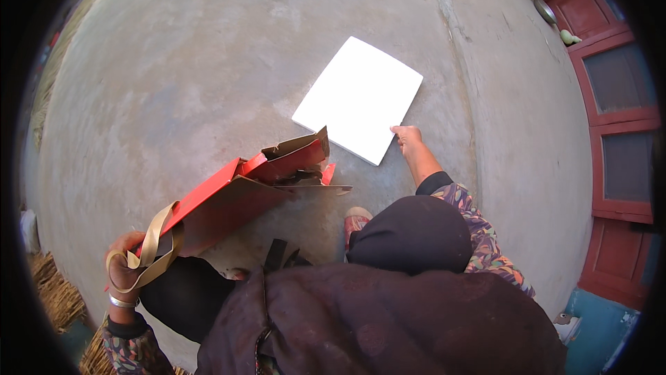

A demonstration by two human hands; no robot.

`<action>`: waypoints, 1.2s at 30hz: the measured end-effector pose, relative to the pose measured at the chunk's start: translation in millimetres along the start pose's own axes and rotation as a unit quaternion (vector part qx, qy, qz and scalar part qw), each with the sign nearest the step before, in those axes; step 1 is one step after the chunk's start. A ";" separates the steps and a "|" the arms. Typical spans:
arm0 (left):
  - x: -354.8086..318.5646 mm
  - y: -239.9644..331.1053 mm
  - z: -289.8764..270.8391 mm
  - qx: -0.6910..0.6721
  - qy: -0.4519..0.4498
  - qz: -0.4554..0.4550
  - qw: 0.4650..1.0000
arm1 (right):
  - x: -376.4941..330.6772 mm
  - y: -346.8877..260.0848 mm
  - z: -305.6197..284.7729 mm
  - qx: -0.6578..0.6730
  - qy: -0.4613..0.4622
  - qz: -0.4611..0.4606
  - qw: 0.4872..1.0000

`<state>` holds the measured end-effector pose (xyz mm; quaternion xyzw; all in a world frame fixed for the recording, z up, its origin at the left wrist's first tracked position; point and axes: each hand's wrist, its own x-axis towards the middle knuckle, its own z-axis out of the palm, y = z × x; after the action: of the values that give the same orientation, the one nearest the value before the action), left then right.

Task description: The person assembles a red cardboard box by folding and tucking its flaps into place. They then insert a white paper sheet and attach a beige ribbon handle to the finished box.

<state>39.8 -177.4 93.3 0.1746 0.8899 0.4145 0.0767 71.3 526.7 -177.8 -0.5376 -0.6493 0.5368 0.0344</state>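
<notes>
The person wears a dark maroon shawl [388, 319] with a faint round pattern, draped thick over the shoulders and chest. Beneath it, the sleeves [485, 243] are a busy print of orange, purple and teal leaves, each ending in a plain black cuff [433, 182]. A silver bangle [123, 301] circles the wrist of the left hand [125, 267]. The right hand [407, 136] is bare of jewellery. Black trousers [413, 233] cover the knees, and a reddish patterned shoe [356, 222] shows below them.
</notes>
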 end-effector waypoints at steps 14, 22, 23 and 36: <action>1.5 32.6 3.5 0.165 -0.024 -0.020 0.986 | -23.0 -160.3 14.1 -0.488 0.057 -0.218 0.843; -4.2 34.8 0.9 0.036 -0.035 -0.118 0.992 | 27.2 -211.2 29.9 -0.526 0.002 -0.222 0.821; -5.4 31.3 0.7 0.043 -0.031 -0.113 0.992 | 34.1 -210.1 31.5 -0.525 0.011 -0.224 0.821; 21.6 42.0 -0.6 -0.069 -0.091 -0.229 0.967 | 20.2 -138.8 -2.2 -0.570 -0.079 -0.251 0.779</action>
<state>30.0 -144.7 126.0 -0.0023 0.8647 0.4285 0.2622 -27.6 564.4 -85.8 -0.2332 -0.9489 0.0819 -0.1960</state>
